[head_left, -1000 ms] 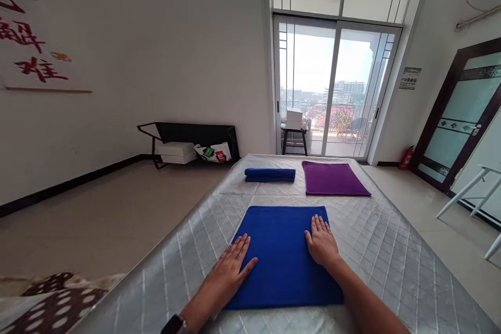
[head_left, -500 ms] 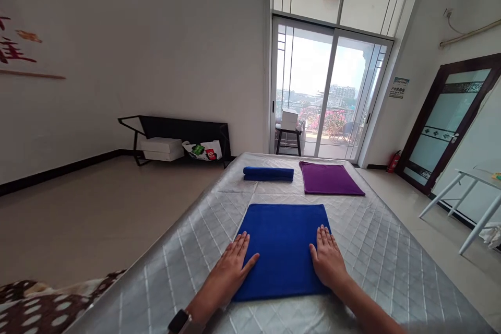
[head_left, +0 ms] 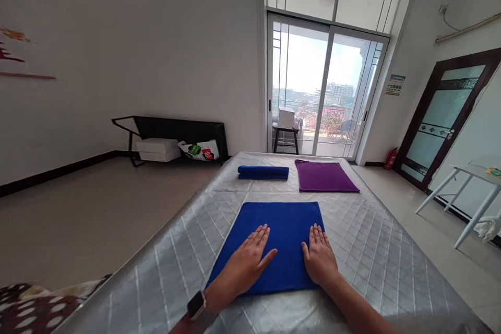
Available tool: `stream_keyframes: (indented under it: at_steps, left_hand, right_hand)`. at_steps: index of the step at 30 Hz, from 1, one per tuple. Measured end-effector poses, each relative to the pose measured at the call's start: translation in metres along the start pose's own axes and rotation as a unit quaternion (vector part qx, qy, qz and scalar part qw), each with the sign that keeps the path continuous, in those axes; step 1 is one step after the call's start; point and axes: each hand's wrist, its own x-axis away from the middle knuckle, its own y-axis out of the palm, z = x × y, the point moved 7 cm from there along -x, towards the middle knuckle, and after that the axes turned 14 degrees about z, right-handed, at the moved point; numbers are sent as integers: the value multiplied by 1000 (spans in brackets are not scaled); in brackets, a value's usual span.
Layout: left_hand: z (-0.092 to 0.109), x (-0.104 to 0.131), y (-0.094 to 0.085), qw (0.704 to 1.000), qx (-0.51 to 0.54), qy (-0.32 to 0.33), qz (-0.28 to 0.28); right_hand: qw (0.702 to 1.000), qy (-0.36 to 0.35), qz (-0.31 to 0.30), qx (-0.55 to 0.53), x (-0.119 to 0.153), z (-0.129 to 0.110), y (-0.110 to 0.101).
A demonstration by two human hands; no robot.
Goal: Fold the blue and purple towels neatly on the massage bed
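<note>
Blue roll point(head_left: 263, 173) looks done, near far edge of quilted cover point(head_left: 371, 242); purple cloth point(head_left: 326, 176) and blue cloth point(head_left: 287, 227) flat, unrolled; left hand point(head_left: 246, 263), right hand point(head_left: 321, 261) open on blue cloth.

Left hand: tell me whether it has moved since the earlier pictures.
Yes: the left hand has moved right, its fingertips going from roughly below the left end of the narrow blue bundle to roughly below its middle.

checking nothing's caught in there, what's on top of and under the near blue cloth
On the near blue cloth: left hand and right hand. It lies on a silver quilted cover; anything beneath it is hidden.
</note>
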Motion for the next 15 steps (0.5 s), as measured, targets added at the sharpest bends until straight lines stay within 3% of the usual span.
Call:
stream_keyframes:
  at_steps: [4, 7, 9, 11, 15]
  left_hand:
    - [85, -25, 15, 993, 55, 107, 7]
    - [112, -31, 31, 990, 73, 121, -13]
    - [109, -27, 37, 990, 75, 116, -26]
    - [91, -19, 37, 992, 69, 104, -33]
    - [23, 10, 27, 998, 36, 37, -47]
  right_hand:
    - [1000, -18, 6, 5, 0, 3, 6]
    - [999, -51, -2, -4, 0, 3, 11]
    - [999, -49, -8, -8, 0, 4, 12]
    - [1000, -26, -6, -10, -1, 5, 10]
    - [1000, 9, -4, -19, -1, 3, 4]
